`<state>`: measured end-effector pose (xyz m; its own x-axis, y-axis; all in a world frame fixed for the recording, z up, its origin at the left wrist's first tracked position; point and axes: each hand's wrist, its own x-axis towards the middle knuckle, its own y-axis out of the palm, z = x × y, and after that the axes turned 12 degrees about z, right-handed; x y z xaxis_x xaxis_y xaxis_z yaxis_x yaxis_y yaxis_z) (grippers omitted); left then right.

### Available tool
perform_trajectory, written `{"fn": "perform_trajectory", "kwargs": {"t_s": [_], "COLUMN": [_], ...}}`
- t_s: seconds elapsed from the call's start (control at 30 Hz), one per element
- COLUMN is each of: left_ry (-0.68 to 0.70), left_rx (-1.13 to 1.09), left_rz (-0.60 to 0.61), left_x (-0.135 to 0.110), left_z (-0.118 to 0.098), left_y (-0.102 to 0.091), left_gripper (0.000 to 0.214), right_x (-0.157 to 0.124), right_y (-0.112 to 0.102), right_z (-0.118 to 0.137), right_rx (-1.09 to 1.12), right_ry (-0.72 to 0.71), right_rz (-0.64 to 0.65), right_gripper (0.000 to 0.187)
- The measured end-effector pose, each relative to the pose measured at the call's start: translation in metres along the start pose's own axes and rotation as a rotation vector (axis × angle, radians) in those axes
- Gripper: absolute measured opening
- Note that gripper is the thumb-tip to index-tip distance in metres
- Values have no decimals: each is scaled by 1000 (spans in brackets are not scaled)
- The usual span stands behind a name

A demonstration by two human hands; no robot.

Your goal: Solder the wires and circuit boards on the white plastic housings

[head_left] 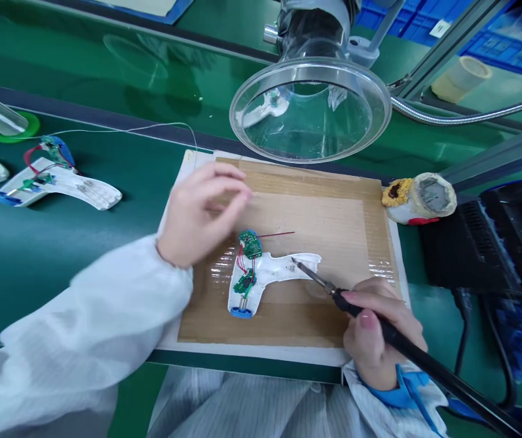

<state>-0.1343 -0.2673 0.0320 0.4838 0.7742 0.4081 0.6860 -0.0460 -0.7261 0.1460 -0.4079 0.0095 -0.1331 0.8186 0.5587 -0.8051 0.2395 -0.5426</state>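
Observation:
A white plastic shell [283,269] lies on a brown work board [334,207], carrying two small green circuit boards [250,244] joined by red wires, with a blue part at its lower end. My right hand [379,331] grips a black soldering iron [407,347]; its tip rests on the shell's right arm. My left hand [201,213] hovers just left of the upper circuit board, fingers curled and pinched together; a thin solder wire [151,128] runs from it toward the far left. What sits between the fingertips is too fine to see clearly.
A clear round fume hood [310,109] on a flexible hose hangs over the board's far edge. A dirty sponge holder [420,198] sits at the board's right. Another white shell with boards [55,182] lies at the left on the green belt. Black equipment [484,243] stands at right.

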Motion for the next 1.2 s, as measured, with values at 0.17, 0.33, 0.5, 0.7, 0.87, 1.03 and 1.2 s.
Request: {"fn": "perform_trajectory", "kwargs": {"t_s": [0.17,0.33,0.5,0.7,0.87,1.03,1.2], "left_ry": [50,179,196,229,94,42,45], "left_rx": [97,-94,-87,86,-163,-256,-262], "left_rz": [147,472,457,290,361,408,407], "left_x": [17,16,4,-25,-31,-29,-29], "left_z": [-11,-37,-38,-38,-34,-32,-32], "left_y": [-18,0,4,25,34,32,33], "left_gripper": [22,30,27,26,20,19,19], "right_x": [-9,-5,1,-3,-16,-16,-12], "right_y": [-4,10,23,23,6,-4,-1], "right_z": [1,0,-11,-11,-5,1,4], "right_rx": [23,-129,-138,-122,-28,50,53], "right_ry": [176,312,205,183,187,93,59], "right_rz": [-171,79,254,210,-58,-13,36], "right_gripper": [35,26,37,34,23,28,21]}}
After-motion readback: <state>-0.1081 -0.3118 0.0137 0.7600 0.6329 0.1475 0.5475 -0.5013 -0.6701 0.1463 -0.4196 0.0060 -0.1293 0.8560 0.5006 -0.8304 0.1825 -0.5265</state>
